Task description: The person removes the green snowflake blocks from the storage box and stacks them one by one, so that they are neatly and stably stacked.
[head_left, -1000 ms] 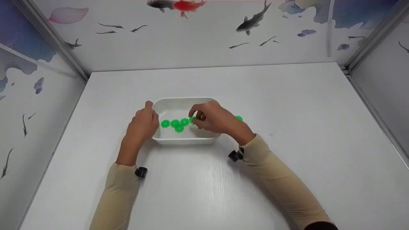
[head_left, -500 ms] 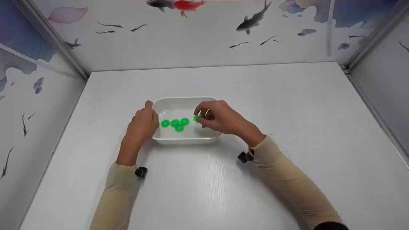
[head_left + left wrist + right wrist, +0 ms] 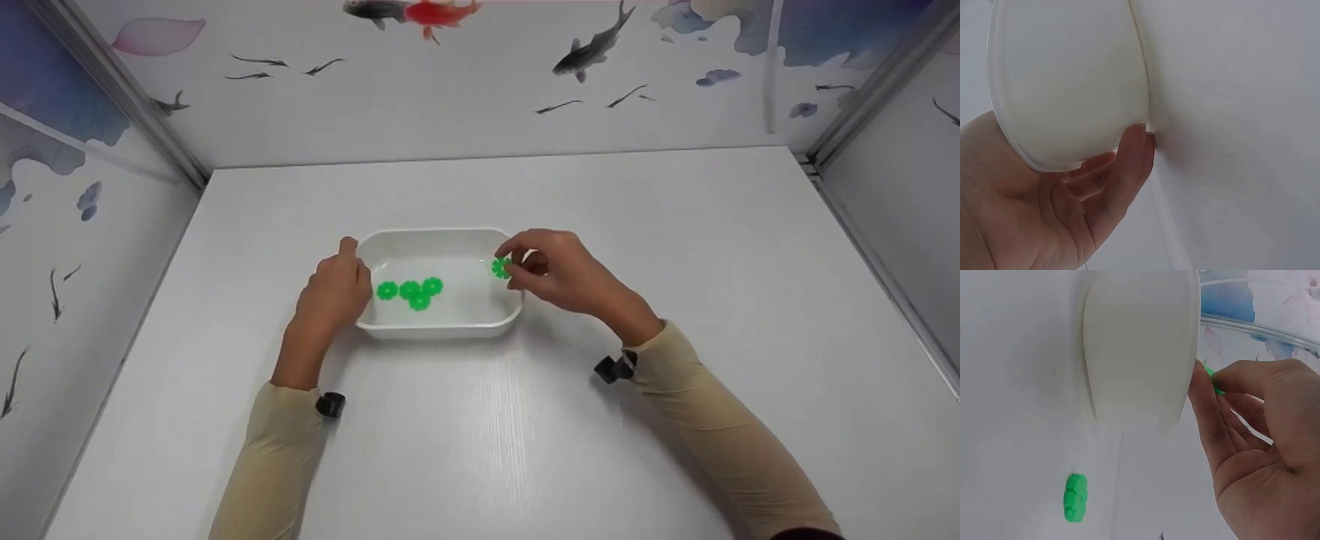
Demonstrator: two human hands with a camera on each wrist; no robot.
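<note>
A white plastic basin (image 3: 439, 328) stands on the table in the head view, with several green flower-shaped pieces (image 3: 410, 290) lying on its floor, left of the middle. My left hand (image 3: 334, 289) holds the basin's left end; in the left wrist view its fingers (image 3: 1123, 169) curl along the outer wall. Over the basin's right rim, my right hand (image 3: 562, 271) pinches another green flower-shaped piece (image 3: 500, 268) between thumb and fingertips. In the right wrist view, that hand is right beside the rim, and most of the held piece is hidden by its fingers.
A further green flower-shaped piece (image 3: 1075, 498) lies on the table outside the basin in the right wrist view; the right hand hides it in the head view. White walls (image 3: 450, 112) printed with fish enclose the white table (image 3: 465, 450) at the back and sides.
My right hand has moved right, from over the middle of the basin to its right rim, carrying the green flower-shaped piece away from the others. The left hand and basin stay put.
</note>
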